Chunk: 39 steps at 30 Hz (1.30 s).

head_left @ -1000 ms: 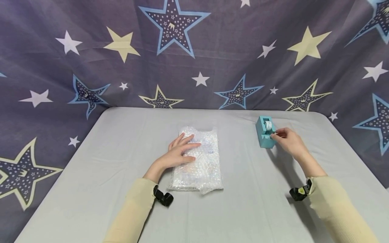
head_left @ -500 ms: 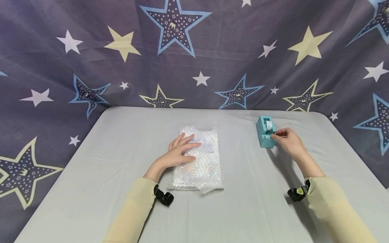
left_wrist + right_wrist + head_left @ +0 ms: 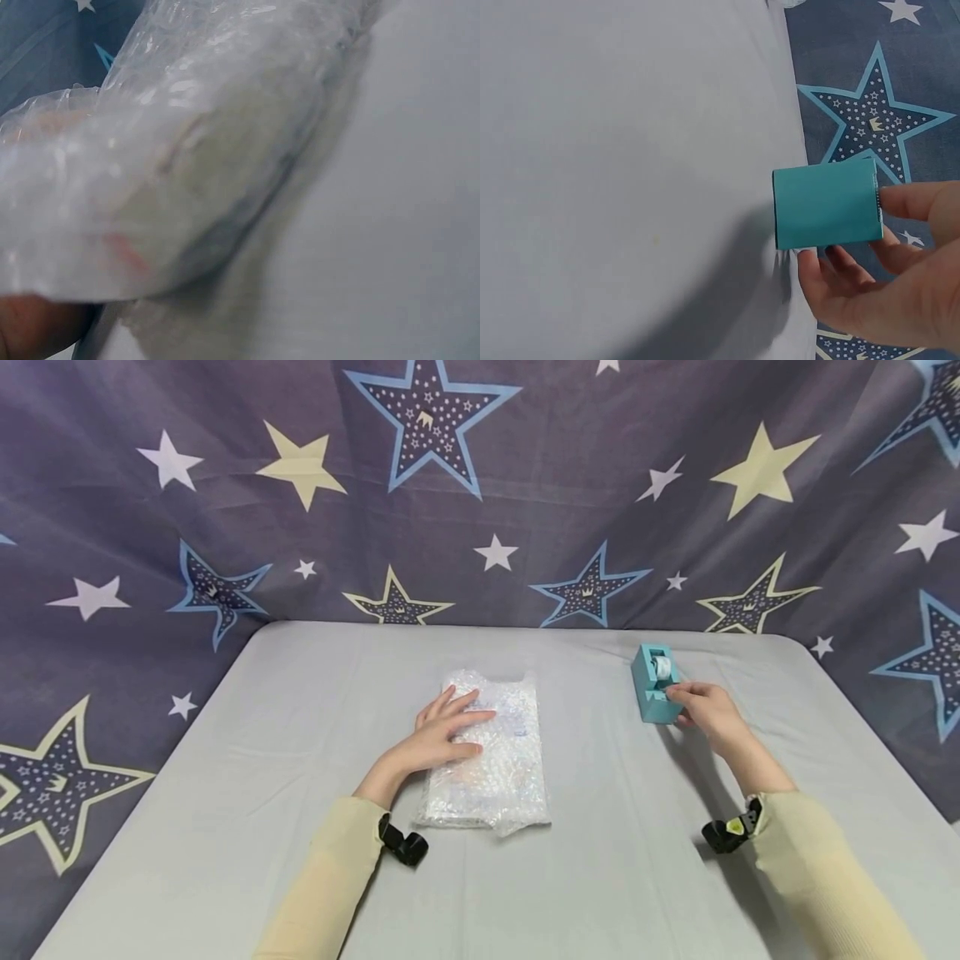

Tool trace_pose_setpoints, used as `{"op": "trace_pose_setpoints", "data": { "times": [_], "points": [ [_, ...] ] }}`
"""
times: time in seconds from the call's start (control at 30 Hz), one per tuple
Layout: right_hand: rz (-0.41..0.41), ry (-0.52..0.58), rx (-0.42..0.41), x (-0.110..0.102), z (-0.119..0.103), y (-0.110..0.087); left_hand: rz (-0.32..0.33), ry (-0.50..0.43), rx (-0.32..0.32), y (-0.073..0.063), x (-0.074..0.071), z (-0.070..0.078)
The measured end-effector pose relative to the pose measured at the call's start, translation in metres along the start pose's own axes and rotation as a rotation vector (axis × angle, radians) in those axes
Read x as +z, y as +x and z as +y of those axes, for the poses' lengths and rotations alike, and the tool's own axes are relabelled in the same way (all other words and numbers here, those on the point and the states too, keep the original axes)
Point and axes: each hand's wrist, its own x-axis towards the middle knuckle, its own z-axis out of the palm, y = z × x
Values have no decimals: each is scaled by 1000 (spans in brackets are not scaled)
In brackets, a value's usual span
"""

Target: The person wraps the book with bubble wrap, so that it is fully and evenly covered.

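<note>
A flat package [image 3: 498, 760] in clear bubble wrap lies near the middle of the table. My left hand [image 3: 431, 743] rests across its left side, fingers spread and mostly straight. The left wrist view shows the wrap [image 3: 172, 157] close up and blurred, with a pale green and red item faintly visible inside. At the back right stands a teal tape dispenser [image 3: 654, 693] with a white roll of tape [image 3: 662, 668]. My right hand [image 3: 708, 714] holds it at its front end. In the right wrist view, one digit touches the dispenser's [image 3: 826, 204] top edge; other fingers curl against its side.
A pale grey cloth covers the table [image 3: 315, 710]. Behind it and at both sides hangs a dark curtain [image 3: 450, 527] printed with stars. Each wrist carries a small black camera mount.
Fingers of my right hand have lowered along the dispenser's side; the pale strip seen near them earlier no longer shows. The left hand and package stay put.
</note>
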Motion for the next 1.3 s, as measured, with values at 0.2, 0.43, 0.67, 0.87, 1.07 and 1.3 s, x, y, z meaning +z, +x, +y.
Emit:
{"op": "trace_pose_setpoints", "data": {
  "times": [0.2, 0.43, 0.67, 0.87, 1.07, 1.3],
  "points": [
    [7, 30, 51, 1, -3, 2, 3, 9, 4, 0, 1, -1],
    [0, -15, 56, 2, -6, 1, 0, 11, -4, 1, 1, -2],
    [44, -12, 22, 5, -5, 0, 4, 14, 5, 2, 1, -1],
    [87, -8, 34, 8, -6, -1, -1, -3, 1, 0, 2, 0],
    [33, -29, 85, -1, -18, -7, -6, -8, 9, 1, 1, 0],
    [-91, 173, 161, -7, -28, -8, -1, -14, 12, 2, 2, -2]
  ]
}}
